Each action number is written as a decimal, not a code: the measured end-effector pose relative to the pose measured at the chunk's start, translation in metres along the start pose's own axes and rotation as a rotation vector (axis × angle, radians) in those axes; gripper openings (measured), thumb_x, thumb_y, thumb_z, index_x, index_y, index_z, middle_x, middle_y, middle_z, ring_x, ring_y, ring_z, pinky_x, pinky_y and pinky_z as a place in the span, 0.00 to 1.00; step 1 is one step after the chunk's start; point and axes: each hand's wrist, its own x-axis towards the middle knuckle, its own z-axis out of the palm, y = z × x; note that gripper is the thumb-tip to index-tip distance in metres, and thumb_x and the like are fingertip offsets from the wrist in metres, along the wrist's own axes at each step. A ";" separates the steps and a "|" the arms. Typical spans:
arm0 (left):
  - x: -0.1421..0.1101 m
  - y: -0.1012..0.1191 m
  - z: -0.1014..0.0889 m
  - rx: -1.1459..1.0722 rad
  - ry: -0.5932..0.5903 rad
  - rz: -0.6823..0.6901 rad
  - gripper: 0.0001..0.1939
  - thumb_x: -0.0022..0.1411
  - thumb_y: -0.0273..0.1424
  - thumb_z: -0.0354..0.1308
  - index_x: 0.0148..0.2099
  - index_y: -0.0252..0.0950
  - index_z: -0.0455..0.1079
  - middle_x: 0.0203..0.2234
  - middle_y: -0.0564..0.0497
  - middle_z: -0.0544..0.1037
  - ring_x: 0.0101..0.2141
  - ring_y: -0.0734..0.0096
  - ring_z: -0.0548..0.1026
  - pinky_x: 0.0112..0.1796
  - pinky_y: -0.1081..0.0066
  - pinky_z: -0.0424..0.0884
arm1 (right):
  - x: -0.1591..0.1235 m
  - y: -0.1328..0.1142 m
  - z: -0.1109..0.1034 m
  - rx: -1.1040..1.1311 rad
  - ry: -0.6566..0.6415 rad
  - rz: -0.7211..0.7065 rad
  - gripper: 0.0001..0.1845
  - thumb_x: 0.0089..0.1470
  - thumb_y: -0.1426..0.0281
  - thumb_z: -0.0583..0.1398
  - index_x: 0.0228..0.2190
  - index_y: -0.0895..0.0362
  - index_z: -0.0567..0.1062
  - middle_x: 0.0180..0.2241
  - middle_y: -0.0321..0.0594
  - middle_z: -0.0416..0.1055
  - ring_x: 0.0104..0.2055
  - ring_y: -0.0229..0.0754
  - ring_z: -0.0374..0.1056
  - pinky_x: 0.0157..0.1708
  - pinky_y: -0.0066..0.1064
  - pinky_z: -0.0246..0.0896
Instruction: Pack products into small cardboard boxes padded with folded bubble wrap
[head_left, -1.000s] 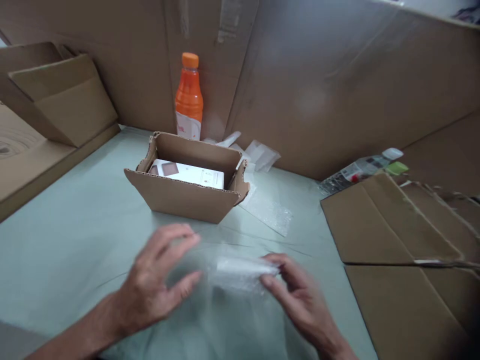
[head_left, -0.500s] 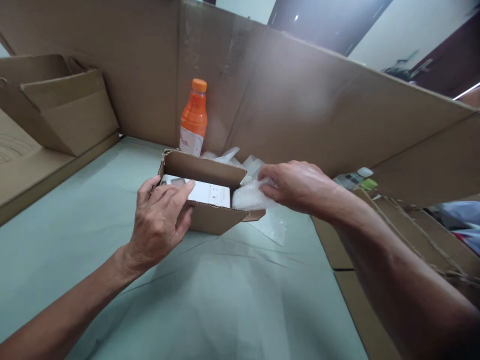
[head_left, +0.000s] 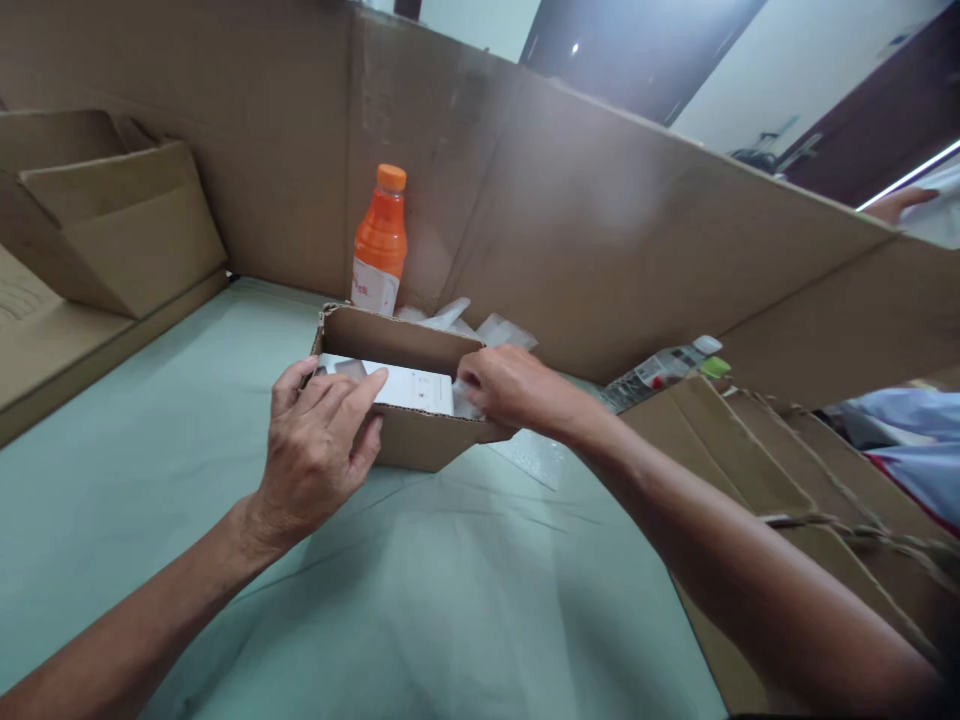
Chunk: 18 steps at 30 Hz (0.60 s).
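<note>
A small open cardboard box point(head_left: 420, 440) stands on the pale green cloth, with a white printed box point(head_left: 405, 388) lying inside it. My left hand point(head_left: 315, 445) grips the cardboard box at its near left rim, thumb on the outside and fingers reaching over the white box. At the right end, my right hand point(head_left: 514, 390) is closed on a wad of bubble wrap point(head_left: 463, 402), pressed into the gap beside the white box. Most of that wad is hidden by the hand. A flat piece of bubble wrap point(head_left: 534, 460) lies under the box's right end.
An orange bottle point(head_left: 380, 245) stands behind the box, near more crumpled clear wrap point(head_left: 504, 330). Tall cardboard walls point(head_left: 585, 220) enclose the back. Other cartons point(head_left: 142, 230) are at left and right; a clear bottle point(head_left: 660, 370) leans at right. A person's hand point(head_left: 892, 205) shows beyond the wall.
My right hand has moved left and brought the bubble wrap into the right end of the cardboard box. My left hand keeps its hold. Another person's hand has appeared at upper right.
</note>
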 end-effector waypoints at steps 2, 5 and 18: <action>0.000 0.000 0.002 0.008 0.003 -0.009 0.23 0.60 0.23 0.60 0.58 0.30 0.66 0.37 0.43 0.81 0.40 0.56 0.78 0.55 0.48 0.66 | 0.005 -0.001 0.009 0.036 -0.015 -0.022 0.10 0.51 0.78 0.57 0.29 0.60 0.80 0.30 0.47 0.79 0.28 0.41 0.69 0.24 0.31 0.49; 0.000 0.002 0.001 -0.002 -0.009 -0.004 0.26 0.60 0.23 0.61 0.61 0.32 0.64 0.37 0.45 0.80 0.41 0.55 0.78 0.56 0.48 0.66 | 0.006 -0.001 0.011 0.097 0.037 -0.004 0.11 0.49 0.80 0.57 0.30 0.60 0.80 0.33 0.47 0.79 0.31 0.41 0.70 0.26 0.30 0.49; -0.075 -0.032 -0.005 -0.498 -0.139 -0.944 0.36 0.61 0.41 0.63 0.68 0.45 0.57 0.64 0.42 0.65 0.59 0.47 0.70 0.58 0.44 0.68 | -0.074 0.016 0.126 0.901 0.410 0.111 0.25 0.54 0.63 0.61 0.53 0.58 0.71 0.47 0.49 0.76 0.38 0.45 0.72 0.30 0.32 0.65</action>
